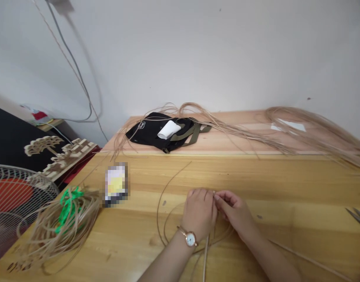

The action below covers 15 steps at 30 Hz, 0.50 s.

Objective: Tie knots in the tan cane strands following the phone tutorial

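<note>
My left hand [199, 211], a watch on its wrist, and my right hand [235, 211] meet over the wooden table [256, 176]. Both are closed, pinching thin tan rattan strips [162, 196] where their fingertips touch. The strips loop in curves on the table around and under my hands, and one strip runs down toward me between my forearms.
A coil of rattan tied with green ribbon [65, 219] lies at the left edge beside a blurred card-like object [116, 184]. A black bag [165, 131] and long loose strands [315, 133] lie at the back. Scissors [359, 217] rest far right. A fan [12, 199] stands left.
</note>
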Available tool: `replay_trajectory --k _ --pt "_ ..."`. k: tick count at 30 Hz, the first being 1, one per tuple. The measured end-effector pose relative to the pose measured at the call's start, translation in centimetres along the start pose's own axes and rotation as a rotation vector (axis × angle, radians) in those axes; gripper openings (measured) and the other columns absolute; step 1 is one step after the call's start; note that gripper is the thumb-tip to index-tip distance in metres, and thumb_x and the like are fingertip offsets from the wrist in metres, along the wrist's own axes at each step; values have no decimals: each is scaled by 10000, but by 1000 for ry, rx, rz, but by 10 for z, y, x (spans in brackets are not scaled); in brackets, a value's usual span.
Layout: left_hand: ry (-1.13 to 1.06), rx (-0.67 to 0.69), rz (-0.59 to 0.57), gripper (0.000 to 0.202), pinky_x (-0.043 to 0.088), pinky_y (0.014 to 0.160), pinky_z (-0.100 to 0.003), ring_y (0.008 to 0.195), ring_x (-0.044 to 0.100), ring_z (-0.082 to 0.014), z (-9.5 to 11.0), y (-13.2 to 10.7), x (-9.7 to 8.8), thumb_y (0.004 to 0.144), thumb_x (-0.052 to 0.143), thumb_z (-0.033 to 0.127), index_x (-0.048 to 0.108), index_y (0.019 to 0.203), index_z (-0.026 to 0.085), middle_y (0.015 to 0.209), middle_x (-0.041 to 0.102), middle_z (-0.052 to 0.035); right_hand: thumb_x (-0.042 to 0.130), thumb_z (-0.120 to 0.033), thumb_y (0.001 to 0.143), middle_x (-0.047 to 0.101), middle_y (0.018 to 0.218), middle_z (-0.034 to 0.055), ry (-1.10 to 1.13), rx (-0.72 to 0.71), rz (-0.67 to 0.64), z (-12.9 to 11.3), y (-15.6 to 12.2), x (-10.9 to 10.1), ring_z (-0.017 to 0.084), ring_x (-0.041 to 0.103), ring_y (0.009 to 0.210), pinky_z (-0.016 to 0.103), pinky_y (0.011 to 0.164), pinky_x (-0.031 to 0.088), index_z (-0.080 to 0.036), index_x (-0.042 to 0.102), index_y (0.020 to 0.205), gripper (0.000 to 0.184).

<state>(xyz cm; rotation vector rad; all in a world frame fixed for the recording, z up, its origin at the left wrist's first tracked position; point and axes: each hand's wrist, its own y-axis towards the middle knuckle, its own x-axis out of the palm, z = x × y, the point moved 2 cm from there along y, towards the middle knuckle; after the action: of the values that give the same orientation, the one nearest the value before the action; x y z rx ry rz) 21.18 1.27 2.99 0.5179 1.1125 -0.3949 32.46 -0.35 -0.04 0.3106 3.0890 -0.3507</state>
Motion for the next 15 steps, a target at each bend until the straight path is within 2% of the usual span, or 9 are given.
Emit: replay_trajectory --k 7,15 --pt "-24 0 16 210 383 763 -366 815 501 -194 -2 -1 2 784 400 187 515 956 151 849 579 -61 609 -470 608 453 482 -46 45 57 -12 2 1 2 42 339 363 169 339 255 -144 553 682 339" --pt "47 13 47 273 422 664 -357 653 553 -188 -1 -1 7 778 395 158 513 1021 116 734 625 -75 591 -450 638 474 486 -35 -8 29 -7 1 1 1 51 340 366 178 338 247 -153 574 698 304"
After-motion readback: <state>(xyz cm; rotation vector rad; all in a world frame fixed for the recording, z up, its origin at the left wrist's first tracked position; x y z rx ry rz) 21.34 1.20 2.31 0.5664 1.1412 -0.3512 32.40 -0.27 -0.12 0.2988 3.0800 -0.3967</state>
